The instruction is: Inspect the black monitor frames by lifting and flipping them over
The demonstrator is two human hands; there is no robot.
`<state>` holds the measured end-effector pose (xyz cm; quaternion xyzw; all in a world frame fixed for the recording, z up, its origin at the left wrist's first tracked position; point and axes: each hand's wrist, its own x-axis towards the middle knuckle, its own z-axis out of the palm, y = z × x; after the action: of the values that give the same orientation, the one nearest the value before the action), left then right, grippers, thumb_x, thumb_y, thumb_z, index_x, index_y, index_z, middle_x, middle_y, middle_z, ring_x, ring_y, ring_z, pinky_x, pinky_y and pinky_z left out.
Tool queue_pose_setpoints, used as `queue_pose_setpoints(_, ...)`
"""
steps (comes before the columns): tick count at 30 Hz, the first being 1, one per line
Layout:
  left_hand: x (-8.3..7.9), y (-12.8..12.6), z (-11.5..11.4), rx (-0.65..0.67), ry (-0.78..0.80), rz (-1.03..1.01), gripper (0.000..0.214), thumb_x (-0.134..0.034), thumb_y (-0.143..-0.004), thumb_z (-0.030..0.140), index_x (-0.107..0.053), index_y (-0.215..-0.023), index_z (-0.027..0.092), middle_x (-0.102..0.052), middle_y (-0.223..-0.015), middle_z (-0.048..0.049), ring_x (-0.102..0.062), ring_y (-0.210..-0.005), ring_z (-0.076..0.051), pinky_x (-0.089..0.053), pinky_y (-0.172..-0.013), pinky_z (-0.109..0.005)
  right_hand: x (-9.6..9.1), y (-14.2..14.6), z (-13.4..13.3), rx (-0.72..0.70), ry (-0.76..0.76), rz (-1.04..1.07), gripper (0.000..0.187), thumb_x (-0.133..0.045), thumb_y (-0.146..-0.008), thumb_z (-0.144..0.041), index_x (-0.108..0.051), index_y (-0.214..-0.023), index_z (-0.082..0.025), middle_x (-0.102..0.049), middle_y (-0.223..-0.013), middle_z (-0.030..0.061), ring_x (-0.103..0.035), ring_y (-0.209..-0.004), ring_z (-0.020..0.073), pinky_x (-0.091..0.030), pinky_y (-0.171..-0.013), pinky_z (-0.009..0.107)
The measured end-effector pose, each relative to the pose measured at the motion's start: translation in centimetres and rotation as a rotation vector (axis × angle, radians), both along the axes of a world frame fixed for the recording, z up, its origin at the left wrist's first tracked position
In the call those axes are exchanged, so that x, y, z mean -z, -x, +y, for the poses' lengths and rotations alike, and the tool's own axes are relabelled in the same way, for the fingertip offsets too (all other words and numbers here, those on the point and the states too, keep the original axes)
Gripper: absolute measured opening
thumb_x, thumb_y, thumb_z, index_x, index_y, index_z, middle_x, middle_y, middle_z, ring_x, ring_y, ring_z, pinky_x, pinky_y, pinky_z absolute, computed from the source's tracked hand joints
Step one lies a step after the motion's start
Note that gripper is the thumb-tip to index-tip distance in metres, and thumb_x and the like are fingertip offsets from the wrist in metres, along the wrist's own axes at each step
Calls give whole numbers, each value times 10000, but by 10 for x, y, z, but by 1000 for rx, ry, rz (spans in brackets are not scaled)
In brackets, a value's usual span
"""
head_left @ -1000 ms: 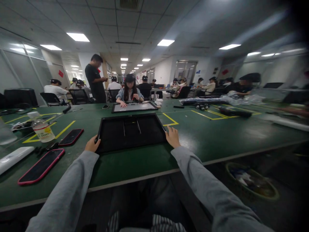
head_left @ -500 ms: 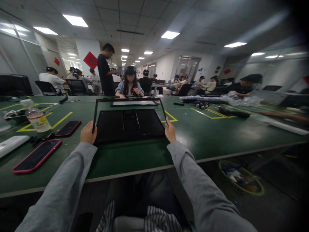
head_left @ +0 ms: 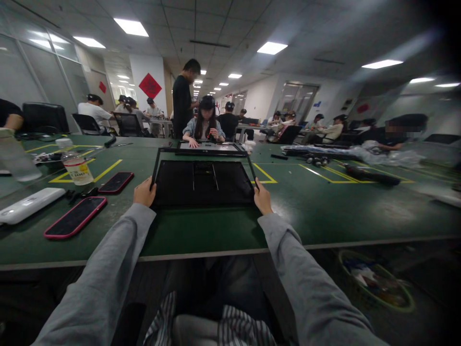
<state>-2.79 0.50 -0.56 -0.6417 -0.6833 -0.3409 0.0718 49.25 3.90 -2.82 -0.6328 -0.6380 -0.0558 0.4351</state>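
A black rectangular panel (head_left: 201,185) lies flat on the green table (head_left: 324,211) in front of me. A thin black frame (head_left: 155,168) is tilted up above it, its far edge raised. My left hand (head_left: 144,192) grips the frame's near left corner, fingers closed. My right hand (head_left: 262,198) pinches the near right corner. Both grey sleeves reach forward from the table edge.
Two red-edged phones (head_left: 75,217) (head_left: 115,182), a white device (head_left: 30,205) and a plastic bottle (head_left: 75,163) lie to the left. A person (head_left: 204,126) sits opposite with another panel (head_left: 211,148); another stands behind. A basket (head_left: 376,284) sits on the floor at right.
The frame lay flat on the panel one second ago. Both hands have since lifted it so its far edge stands raised. The view has shifted slightly right.
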Motion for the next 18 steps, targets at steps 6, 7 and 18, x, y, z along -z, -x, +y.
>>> queue_pose_setpoints(6,6,-2,3,-73,173,68,506,-404,-973,310,-529,-1429,130,-551,-1461,-178,-463,-1398,-269,-381,-1116,-428,7,-4,8,-20,152,49,535,-437,-947,-213,-532,-1468,-138,-612,-1409,111,-598,-1272,278,-451,-1113,416)
queue_pose_setpoints(7,7,-2,3,-72,178,64,515,-403,-975,315,-520,-1439,125,-568,-1443,-177,-487,-1378,-270,-393,-1104,-417,7,-4,9,-20,160,51,533,-443,-943,-206,-537,-1462,-132,-606,-1415,114,-593,-1280,274,-444,-1122,415)
queue_pose_setpoints(18,14,8,13,-76,253,-134,520,-488,-960,384,-559,-1434,180,-660,-1344,-110,-612,-1244,-254,-447,-1047,-362,15,-9,16,-44,188,77,557,-446,-931,-234,-522,-1475,-143,-618,-1405,105,-598,-1255,265,-450,-1105,414)
